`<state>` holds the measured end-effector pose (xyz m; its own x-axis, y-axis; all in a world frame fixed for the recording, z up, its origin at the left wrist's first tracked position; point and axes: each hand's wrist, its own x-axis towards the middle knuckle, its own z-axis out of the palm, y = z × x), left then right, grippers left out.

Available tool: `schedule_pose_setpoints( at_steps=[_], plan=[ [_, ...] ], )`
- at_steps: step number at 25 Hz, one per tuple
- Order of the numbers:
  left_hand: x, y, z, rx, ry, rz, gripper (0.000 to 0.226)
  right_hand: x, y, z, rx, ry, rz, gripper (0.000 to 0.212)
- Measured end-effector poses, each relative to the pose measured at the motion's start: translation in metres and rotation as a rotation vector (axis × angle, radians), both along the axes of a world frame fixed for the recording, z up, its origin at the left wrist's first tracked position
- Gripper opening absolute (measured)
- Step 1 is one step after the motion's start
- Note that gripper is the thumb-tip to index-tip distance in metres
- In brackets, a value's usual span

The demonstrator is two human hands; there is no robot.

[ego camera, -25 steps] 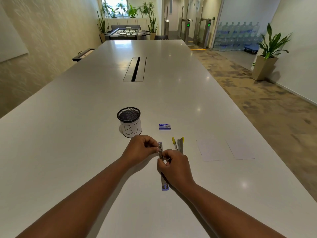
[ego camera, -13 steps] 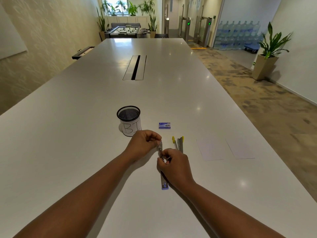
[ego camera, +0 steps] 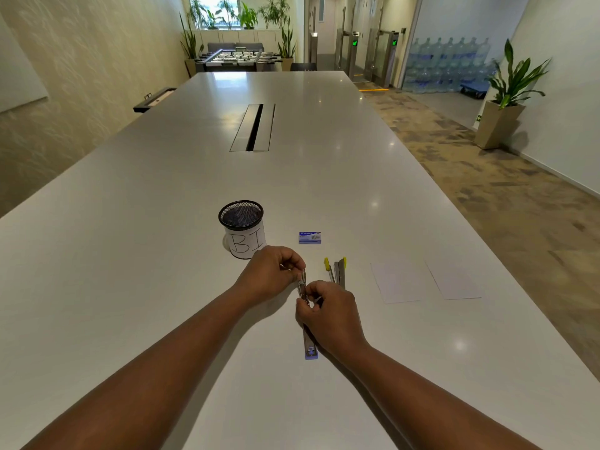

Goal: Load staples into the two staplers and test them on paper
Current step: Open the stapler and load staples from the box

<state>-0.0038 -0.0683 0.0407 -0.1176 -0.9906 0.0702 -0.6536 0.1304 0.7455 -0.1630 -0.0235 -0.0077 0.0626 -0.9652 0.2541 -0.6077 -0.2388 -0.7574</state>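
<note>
A purple-tipped stapler (ego camera: 309,344) lies swung open lengthwise on the white table (ego camera: 162,222) in front of me. My left hand (ego camera: 271,276) pinches its raised far arm. My right hand (ego camera: 328,315) rests over the stapler's middle, fingers curled at the metal channel; what they pinch is too small to tell. A second stapler with yellow tips (ego camera: 337,271) lies swung open just to the right. A small blue staple box (ego camera: 309,237) sits behind it. Two white paper sheets (ego camera: 399,282) (ego camera: 453,279) lie to the right.
A black mesh cup (ego camera: 242,228) with a paper label reading "BI" stands just behind my left hand. A cable slot (ego camera: 253,127) runs along the table's middle. The table's right edge drops to carpeted floor; a potted plant (ego camera: 506,102) stands by the wall.
My left hand shifted slightly toward the right hand, and the stapler arm it pinches has turned more edge-on. The right hand stays over the stapler.
</note>
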Motion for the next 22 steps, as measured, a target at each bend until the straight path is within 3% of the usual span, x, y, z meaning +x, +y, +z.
schedule_pose_setpoints(
  at_steps=[22],
  plan=[
    [-0.0001,-0.0043,0.0003,0.047,-0.016,-0.091,0.016,-0.0012,0.0000,0.0001,-0.003,0.016,0.000,0.011]
  ],
)
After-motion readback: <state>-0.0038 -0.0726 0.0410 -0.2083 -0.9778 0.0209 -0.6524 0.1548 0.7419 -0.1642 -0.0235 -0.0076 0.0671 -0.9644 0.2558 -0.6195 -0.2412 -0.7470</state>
